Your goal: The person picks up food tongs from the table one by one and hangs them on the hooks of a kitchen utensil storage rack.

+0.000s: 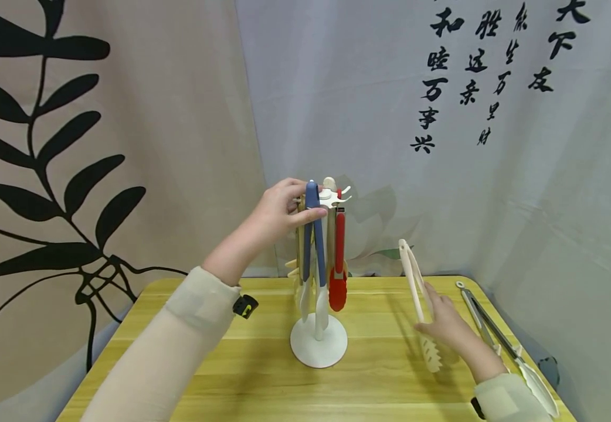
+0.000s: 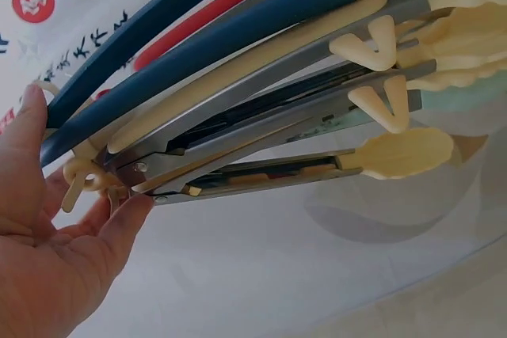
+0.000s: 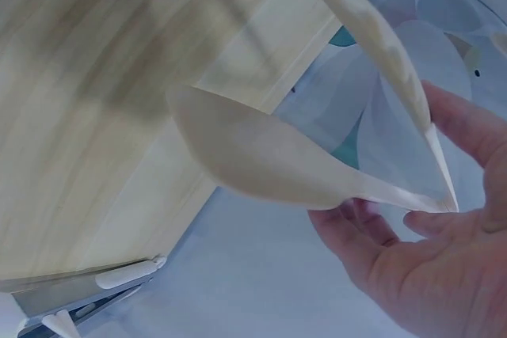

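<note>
A white rack with a round base stands on the table, several tongs hanging from its top hooks. My left hand grips the rack's top, its thumb lying across the blue-handled tongs. In the left wrist view its fingers reach around the hooks and the ends of tongs with cream tips. Red tongs hang on the rack's right side. My right hand holds cream tongs tilted over the table, hinge end up. Their two arms stand apart, one ending in a smooth spoon-shaped head.
The wooden table carries grey-and-white tongs along its right edge, beside the right forearm. A curtain with black leaves and writing hangs close behind the table.
</note>
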The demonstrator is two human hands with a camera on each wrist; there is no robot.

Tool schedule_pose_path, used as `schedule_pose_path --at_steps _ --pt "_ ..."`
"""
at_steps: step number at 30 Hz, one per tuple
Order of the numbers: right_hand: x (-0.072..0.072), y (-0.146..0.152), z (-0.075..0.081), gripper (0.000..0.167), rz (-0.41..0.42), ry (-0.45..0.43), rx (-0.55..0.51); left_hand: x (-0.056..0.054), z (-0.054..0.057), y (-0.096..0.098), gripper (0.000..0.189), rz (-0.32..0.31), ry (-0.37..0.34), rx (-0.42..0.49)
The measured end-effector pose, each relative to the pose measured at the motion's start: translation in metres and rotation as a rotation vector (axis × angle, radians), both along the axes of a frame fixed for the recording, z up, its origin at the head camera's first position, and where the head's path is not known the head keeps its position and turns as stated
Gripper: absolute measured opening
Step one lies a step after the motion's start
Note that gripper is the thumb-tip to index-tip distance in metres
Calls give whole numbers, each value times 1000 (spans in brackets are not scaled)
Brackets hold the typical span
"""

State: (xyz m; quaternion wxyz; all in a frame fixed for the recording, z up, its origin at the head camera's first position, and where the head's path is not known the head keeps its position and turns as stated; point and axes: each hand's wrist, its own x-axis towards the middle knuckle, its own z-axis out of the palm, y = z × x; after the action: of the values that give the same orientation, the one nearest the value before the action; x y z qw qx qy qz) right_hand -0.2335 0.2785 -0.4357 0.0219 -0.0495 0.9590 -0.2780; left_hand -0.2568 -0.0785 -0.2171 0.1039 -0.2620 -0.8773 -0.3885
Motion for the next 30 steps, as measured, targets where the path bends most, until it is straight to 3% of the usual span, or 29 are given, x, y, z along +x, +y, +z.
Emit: schedule_pose_path --at_steps 12,25,30 --pt "5 -15 11 105 9 106 6 2 -2 5 49 52 12 6" --pt "9 -37 27 102 7 249 -55 4 -2 5 50 103 44 -29" --pt "8 -44 30 105 -5 280 -62 4 -2 8 43 118 60 -27"
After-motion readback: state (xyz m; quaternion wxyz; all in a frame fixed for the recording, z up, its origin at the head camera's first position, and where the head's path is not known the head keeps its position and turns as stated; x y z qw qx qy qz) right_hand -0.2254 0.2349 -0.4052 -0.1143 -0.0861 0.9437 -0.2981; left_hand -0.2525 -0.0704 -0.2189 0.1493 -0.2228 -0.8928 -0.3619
